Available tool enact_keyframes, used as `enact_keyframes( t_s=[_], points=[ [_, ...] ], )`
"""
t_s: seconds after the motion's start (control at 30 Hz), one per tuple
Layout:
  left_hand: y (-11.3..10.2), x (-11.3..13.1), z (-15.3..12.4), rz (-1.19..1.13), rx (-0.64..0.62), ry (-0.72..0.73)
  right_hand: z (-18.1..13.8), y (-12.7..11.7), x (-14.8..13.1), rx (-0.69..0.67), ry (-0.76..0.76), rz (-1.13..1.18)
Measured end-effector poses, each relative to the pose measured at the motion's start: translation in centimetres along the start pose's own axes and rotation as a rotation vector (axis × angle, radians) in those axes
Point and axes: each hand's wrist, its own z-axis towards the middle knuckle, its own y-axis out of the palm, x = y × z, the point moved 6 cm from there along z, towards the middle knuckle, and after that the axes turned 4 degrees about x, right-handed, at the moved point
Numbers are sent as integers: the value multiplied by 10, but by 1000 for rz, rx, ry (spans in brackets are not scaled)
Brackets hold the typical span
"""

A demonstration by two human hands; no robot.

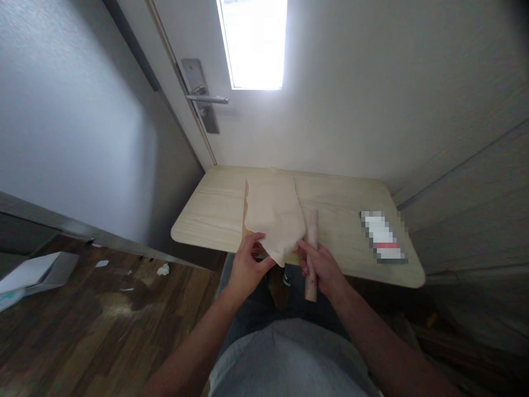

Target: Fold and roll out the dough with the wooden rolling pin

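Note:
A thin, pale beige dough sheet (275, 207) lies on the table, its lower corner hanging just past the front edge. A brown layer (246, 212) shows beneath it along the left side. My left hand (248, 264) has its thumb and fingers closed at the sheet's lower left edge; the fingers under it are partly hidden. A light wooden rolling pin (313, 227) stands nearly lengthwise to me, gripped in my right hand (324, 267). That hand's thumb and forefinger also touch the sheet's lower right edge.
The small pale wood table (206, 209) abuts a white door with a metal handle (206, 100). A blurred-out phone-like object (382, 236) lies at its right end. Left, on the wooden floor, are a white box (37, 273) and paper scraps (163, 269).

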Motion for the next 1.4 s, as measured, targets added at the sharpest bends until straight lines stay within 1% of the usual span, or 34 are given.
enact_keyframes(
  t_s=[0.1,0.2,0.27,0.33,0.4,0.47,0.53,0.6,0.63,0.7,0.77,0.87,0.97,1.03,1.1,1.17,1.3,1.4],
  points=[
    [1,0,5,-64,-8,-3,7,6,-13,11,-78,51],
    [-2,4,21,-77,17,22,21,16,-39,43,-163,77],
    [-6,12,40,-73,49,71,32,27,-63,56,-223,81],
    [-12,24,64,-71,107,151,40,43,-90,67,-289,77],
    [-20,40,88,-81,177,230,47,60,-119,69,-335,82],
    [-28,58,106,-101,227,300,48,77,-148,55,-409,90],
    [-36,77,112,-121,268,373,41,88,-174,29,-487,92],
    [-44,93,103,-142,297,445,24,93,-189,-10,-556,98],
    [-47,98,94,-148,303,474,14,93,-191,-35,-576,98],
    [-51,102,70,-135,300,507,-9,87,-185,-87,-581,80],
    [-49,93,41,-70,285,500,-28,76,-164,-105,-540,51],
    [-42,65,-3,63,263,443,-42,51,-116,-90,-405,19],
    [-30,33,-40,157,213,430,-42,25,-63,-49,-277,-39],
    [-21,15,-60,225,167,443,-40,8,-34,10,-220,-101],
    [-15,1,-74,270,123,441,-41,-5,-13,54,-192,-151],
    [-12,-11,-84,290,106,435,-45,-13,1,71,-187,-195],
    [-7,-32,-101,287,96,417,-57,-21,18,112,-187,-276],
    [1,-47,-110,285,67,355,-61,-27,28,137,-212,-314]
  ],
)
